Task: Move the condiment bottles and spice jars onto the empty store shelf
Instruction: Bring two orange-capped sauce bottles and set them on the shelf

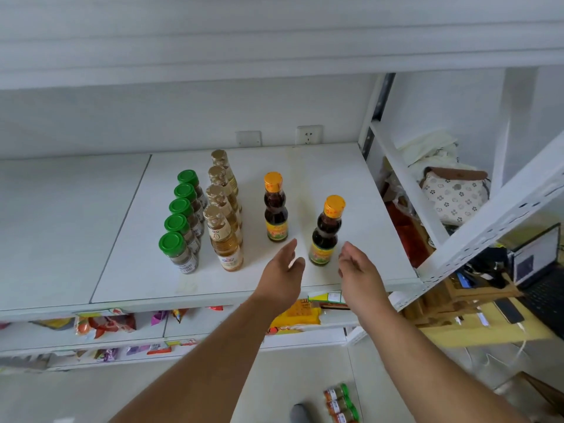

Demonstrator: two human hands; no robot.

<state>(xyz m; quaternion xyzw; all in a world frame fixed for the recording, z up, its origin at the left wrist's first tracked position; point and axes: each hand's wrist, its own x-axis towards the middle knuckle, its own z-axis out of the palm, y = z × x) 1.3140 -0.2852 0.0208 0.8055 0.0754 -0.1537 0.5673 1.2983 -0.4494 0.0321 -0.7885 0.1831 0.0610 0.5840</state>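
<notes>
The white store shelf is the landmark here, its surface running from the back wall to the front lip. On it stand three groups, all upright. Toward its left of centre is a row of five green-capped spice jars, running from the front back toward the wall. Just right of them is a row of four pale golden bottles, lined up the same way. Right again stand two dark sauce bottles with orange caps, well apart from each other: the rear dark bottle mid-shelf, and the front dark bottle nearer the front lip.

Both hands hover over the shelf's front edge, holding nothing. The left hand has its fingers straight and together, pointing toward the rear dark bottle. The right hand is loosely cupped, fingers relaxed, just right of the front dark bottle and close to its base without clearly touching it.

The front dark bottle stands between the two hands, its long axis vertical, and the right hand is the nearer.

Below the shelf, on the floor, a few more green-capped jars lie on their sides, so the task looks unfinished.
</notes>
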